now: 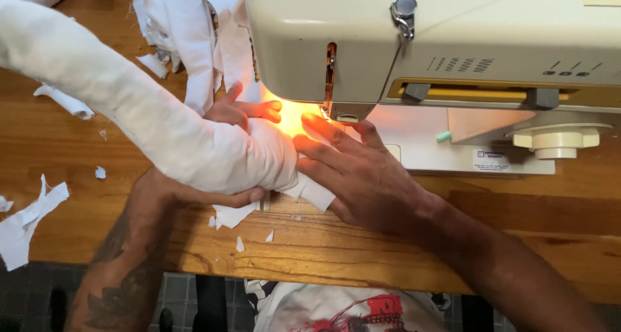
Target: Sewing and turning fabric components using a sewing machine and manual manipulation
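Right now we have a long white stuffed fabric tube (139,112) lying across the wooden table (388,241), its long axis running from the upper left down toward the needle area of the cream sewing machine (427,41), where the machine's lamp glows orange. Our left hand (213,154) wraps around the tube's near end, thumb under its lower edge and fingers (259,109) showing past its top edge close to the needle, so it is grasping the tube. Our right hand (352,170) lies flat and spread, palm down, pressing the tube's folded end and a white strip (317,193) of cloth against the machine bed; it clasps nothing. The sewn end sits between the two hands, just left of the right fingertips (314,122), which are nearest the presser foot. White fabric scraps (26,225) lie scattered on the table, and a heap of white cloth (194,28) sits behind the tube.
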